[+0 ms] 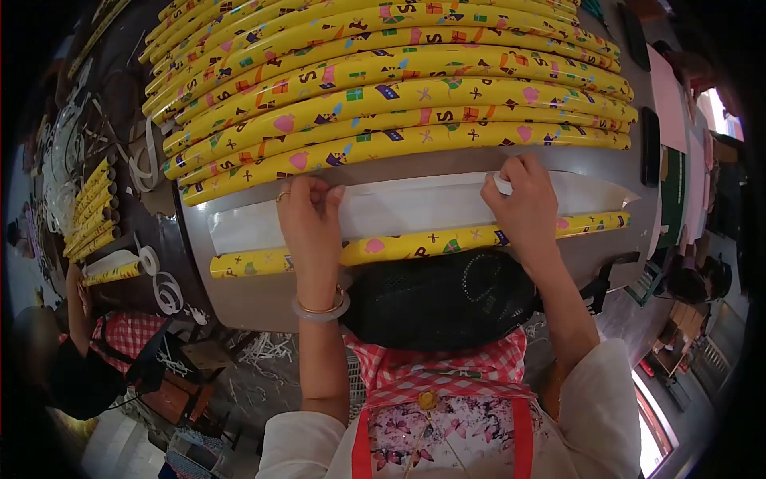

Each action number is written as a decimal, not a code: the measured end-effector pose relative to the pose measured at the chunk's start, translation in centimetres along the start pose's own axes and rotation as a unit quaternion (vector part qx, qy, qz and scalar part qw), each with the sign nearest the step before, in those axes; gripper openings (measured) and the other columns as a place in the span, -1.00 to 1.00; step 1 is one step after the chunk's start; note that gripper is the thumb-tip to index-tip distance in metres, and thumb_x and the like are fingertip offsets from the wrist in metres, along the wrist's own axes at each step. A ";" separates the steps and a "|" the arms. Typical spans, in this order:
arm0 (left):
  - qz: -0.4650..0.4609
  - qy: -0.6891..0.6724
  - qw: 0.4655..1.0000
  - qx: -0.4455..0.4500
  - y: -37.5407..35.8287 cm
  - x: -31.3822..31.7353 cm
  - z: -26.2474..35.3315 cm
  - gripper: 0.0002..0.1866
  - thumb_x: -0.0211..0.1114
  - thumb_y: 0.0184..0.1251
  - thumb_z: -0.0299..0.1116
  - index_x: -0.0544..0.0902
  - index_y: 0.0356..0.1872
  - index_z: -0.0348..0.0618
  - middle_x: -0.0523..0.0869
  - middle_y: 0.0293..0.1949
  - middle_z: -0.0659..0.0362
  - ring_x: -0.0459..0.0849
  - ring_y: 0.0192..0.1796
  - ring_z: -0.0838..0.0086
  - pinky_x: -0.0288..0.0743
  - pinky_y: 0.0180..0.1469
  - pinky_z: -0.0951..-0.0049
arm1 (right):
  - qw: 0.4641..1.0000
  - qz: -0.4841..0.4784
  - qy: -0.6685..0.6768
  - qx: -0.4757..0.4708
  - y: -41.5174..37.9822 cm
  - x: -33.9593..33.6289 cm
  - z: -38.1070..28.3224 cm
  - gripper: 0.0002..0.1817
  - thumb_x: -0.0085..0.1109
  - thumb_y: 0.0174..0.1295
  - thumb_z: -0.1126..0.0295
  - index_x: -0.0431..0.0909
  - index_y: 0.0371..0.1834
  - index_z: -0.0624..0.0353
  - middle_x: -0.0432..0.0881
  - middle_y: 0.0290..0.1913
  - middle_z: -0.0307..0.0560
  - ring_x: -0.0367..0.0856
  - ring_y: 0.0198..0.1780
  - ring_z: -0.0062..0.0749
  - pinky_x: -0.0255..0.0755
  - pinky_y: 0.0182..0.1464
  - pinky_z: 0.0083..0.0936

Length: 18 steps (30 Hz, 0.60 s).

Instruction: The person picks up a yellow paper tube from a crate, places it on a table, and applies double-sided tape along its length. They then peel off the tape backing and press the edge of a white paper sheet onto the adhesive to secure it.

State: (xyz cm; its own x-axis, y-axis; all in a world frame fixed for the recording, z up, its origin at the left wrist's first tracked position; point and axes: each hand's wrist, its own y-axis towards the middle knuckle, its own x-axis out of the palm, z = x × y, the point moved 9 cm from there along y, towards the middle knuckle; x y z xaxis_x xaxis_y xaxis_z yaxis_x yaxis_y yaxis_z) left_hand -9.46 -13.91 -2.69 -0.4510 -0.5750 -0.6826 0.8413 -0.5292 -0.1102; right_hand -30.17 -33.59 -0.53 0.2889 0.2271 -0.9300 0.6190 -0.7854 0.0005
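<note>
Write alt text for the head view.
A person's left hand and right hand, the right holding something small and white, are at a white sheet with a yellow patterned roll along its near edge. Similar rolls lie beyond on the table.

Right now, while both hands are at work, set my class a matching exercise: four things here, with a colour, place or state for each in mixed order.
Things:
1. Left hand
2. Right hand
3. Sheet
4. Row of rolls beyond the sheet

Descriptions:
A. Yellow, with a colourful print
B. Pinching something white
C. Bangles at its wrist
D. White, lying beneath both hands

Pairs: 1-C, 2-B, 3-D, 4-A
</note>
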 end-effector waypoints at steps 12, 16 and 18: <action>0.000 0.014 1.000 -0.004 0.1 0.0 -0.2 -0.80 0.38 0.09 -0.50 0.50 -0.38 -0.29 0.50 -0.36 0.05 0.49 -0.28 0.22 0.40 -0.22 0.29 | 1.000 0.011 -0.012 -0.014 -0.1 0.0 -0.4 -0.80 0.25 0.00 0.36 0.45 -0.40 0.20 0.47 -0.26 -0.01 0.51 -0.16 0.00 0.47 -0.23 -0.18; 0.006 0.044 0.998 0.032 0.0 0.0 -0.2 -0.78 0.38 0.18 -0.42 0.50 -0.34 -0.31 0.52 -0.40 0.12 0.51 -0.39 0.43 0.44 -0.30 0.44 | 1.000 0.011 -0.019 -0.007 0.0 0.0 -0.3 -0.79 0.25 -0.01 0.36 0.45 -0.40 0.20 0.47 -0.26 -0.01 0.51 -0.16 0.00 0.47 -0.22 -0.18; 0.009 0.045 0.998 0.037 0.0 0.0 -0.2 -0.78 0.38 0.18 -0.42 0.50 -0.34 -0.31 0.52 -0.40 0.12 0.50 -0.39 0.43 0.44 -0.30 0.45 | 1.000 0.016 -0.017 -0.012 -0.1 0.1 -0.3 -0.79 0.26 -0.01 0.36 0.45 -0.40 0.20 0.47 -0.26 -0.01 0.51 -0.16 0.00 0.47 -0.22 -0.18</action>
State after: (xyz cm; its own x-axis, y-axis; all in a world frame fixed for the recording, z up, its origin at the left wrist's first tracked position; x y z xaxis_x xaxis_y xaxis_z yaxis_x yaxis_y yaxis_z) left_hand -9.35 -13.80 -2.85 -0.4053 -0.5276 -0.7465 0.8232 -0.5658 -0.0470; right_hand -30.02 -33.32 -0.51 0.2830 0.1819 -0.9417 0.6269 -0.7782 0.0380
